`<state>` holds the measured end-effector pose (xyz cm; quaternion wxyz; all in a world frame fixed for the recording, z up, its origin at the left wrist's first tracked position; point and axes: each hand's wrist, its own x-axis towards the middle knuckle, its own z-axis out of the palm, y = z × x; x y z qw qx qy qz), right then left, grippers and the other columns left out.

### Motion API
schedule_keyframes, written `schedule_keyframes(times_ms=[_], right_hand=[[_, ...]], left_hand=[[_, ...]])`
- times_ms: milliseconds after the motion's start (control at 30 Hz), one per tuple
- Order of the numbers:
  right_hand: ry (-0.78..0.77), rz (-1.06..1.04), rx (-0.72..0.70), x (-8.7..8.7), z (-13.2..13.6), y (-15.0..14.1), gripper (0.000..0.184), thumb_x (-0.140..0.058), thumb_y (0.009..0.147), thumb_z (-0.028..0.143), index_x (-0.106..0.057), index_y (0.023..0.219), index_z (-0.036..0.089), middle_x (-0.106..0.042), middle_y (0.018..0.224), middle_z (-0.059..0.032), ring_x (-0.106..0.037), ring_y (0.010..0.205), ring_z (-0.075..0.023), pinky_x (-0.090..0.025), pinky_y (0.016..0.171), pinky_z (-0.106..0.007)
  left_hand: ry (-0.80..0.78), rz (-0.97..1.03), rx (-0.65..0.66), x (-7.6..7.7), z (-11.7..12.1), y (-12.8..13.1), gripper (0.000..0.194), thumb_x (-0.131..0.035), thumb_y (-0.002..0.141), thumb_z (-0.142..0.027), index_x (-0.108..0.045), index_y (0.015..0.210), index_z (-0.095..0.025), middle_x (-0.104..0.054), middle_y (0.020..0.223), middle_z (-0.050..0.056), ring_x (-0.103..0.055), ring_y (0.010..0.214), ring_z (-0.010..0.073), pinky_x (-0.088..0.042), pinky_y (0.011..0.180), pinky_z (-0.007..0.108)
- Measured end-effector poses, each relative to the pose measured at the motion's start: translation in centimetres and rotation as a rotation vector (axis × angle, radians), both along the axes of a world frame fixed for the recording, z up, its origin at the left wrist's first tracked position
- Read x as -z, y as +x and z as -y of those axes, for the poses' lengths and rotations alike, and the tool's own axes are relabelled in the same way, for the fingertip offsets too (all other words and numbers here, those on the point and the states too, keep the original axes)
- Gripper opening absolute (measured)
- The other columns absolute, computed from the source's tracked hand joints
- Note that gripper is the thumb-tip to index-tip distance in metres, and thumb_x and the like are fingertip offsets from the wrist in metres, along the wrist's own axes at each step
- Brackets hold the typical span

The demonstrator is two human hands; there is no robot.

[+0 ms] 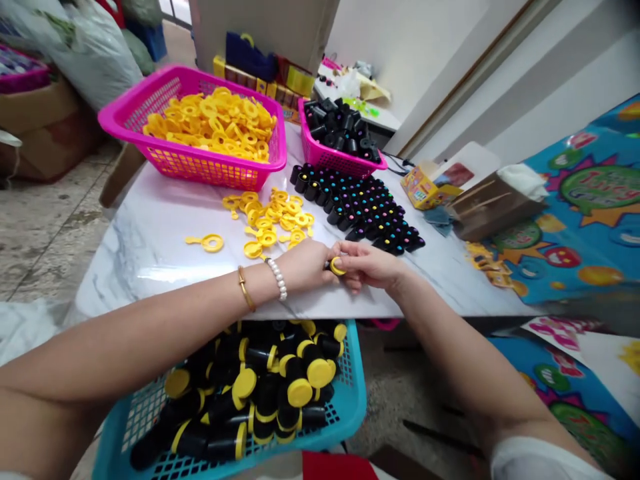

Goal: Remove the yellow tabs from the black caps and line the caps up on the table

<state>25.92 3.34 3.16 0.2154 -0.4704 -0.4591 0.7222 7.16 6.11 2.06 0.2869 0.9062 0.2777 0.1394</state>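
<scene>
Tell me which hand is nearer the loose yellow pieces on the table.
Left. The left hand is just on the near side of the yellow pieces, toward their right; the right hand is farther right, past the left one.

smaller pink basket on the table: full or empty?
Full: black cup-like pieces are heaped to about the smaller pink basket's rim.

Beyond the left hand (313, 265) the table (155, 230) bears yellow pieces (273, 213), black pieces (363, 200) to their right, pink baskets (210, 168) farther off
</scene>
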Motion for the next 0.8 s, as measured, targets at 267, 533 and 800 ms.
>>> schedule_keyframes(times_ms=[267,533,800], right_hand=[[0.170,-0.002,-0.001,0.1,3.5,0.0,0.031,-0.068,0.078,0.038,-0.049,0.094,0.020,-0.059,0.055,0.0067,-0.059,0.042,-0.0116,-0.052,0.045,-0.024],[0.200,0.148,-0.126,-0.6,7.6,-3.2,0.028,-0.065,0.081,0.038,-0.059,0.100,0.018,-0.062,0.066,0.0027,-0.062,0.048,-0.0103,-0.047,0.043,-0.018],[0.088,0.129,-0.072,-0.8,6.5,-3.1,0.035,-0.055,0.086,0.043,-0.059,0.107,0.016,-0.068,0.066,-0.0023,-0.069,0.057,-0.0163,-0.054,0.051,-0.024]], left_hand=[[0.281,-0.006,-0.206,-2.8,-2.3,-2.8,0.046,-0.060,0.076,-0.054,-0.067,0.103,-0.017,-0.068,0.081,0.009,-0.063,0.080,0.0242,-0.045,0.071,0.030],[0.306,-0.261,-0.390,-1.2,-3.1,-2.5,0.031,-0.058,0.079,-0.039,-0.064,0.096,-0.014,-0.066,0.096,0.015,-0.064,0.091,0.0296,-0.048,0.074,0.035],[0.324,-0.242,-0.344,-0.7,-3.9,-2.3,0.024,-0.050,0.083,-0.029,-0.064,0.088,-0.011,-0.068,0.087,0.014,-0.064,0.086,0.0262,-0.046,0.074,0.033]])
